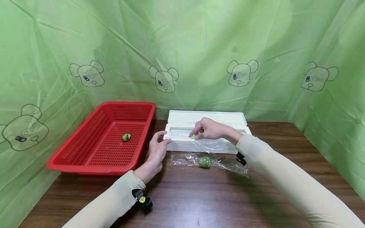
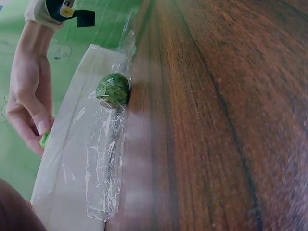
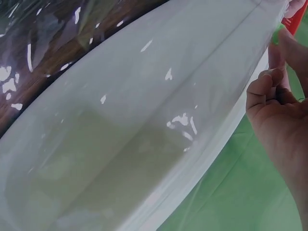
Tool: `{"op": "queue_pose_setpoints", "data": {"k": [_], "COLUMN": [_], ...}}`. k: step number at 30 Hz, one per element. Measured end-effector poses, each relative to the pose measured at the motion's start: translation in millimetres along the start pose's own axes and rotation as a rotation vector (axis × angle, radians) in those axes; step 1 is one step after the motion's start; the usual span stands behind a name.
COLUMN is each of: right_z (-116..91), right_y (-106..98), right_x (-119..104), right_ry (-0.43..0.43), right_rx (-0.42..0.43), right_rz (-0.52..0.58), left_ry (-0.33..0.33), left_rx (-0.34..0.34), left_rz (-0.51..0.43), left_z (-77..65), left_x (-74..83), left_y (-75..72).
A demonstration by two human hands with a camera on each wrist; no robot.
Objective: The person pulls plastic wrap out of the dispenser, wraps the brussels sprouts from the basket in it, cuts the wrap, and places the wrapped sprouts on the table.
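Note:
A white cling film dispenser box stands at the back with its lid raised. My right hand pinches a small green slider on the box's front top edge, left of the middle. At the left front corner of the box, my left hand grips the end, thumb at the front and fingers over the top. Clear film hangs over the front face and spreads onto the table. Wrapped in it is a small round green vegetable, like a Brussels sprout, just before the box.
To the left stands a red perforated basket, with another small green sprout on its floor. The dark wooden table runs up to a green cloth backdrop at the back and sides.

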State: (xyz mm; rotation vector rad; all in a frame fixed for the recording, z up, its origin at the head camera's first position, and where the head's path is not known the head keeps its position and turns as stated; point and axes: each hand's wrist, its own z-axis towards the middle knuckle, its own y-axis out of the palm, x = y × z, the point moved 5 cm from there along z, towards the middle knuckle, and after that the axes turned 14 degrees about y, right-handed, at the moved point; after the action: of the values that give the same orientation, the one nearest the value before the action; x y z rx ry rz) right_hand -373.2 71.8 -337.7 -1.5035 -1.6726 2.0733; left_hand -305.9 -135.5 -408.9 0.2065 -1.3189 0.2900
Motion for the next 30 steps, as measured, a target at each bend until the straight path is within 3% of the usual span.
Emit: {"op": "queue_pose_setpoints", "data": {"k": [12, 30], "right_z": [-24, -49], "right_y": [-10, -25], "right_x": [24, 48], "right_ry": [0.056, 0.119], "right_rx": [0.031, 0.006], "right_rz": [-0.002, 0.074], "left_ry": [-0.006, 0.001], "left_rx": [0.009, -0.006], "left_rz": [0.017, 0.02], "left_z": [0.3, 0.5], "left_x": [-0.7, 0.3], "left_y": [-1.7, 0.5]}}
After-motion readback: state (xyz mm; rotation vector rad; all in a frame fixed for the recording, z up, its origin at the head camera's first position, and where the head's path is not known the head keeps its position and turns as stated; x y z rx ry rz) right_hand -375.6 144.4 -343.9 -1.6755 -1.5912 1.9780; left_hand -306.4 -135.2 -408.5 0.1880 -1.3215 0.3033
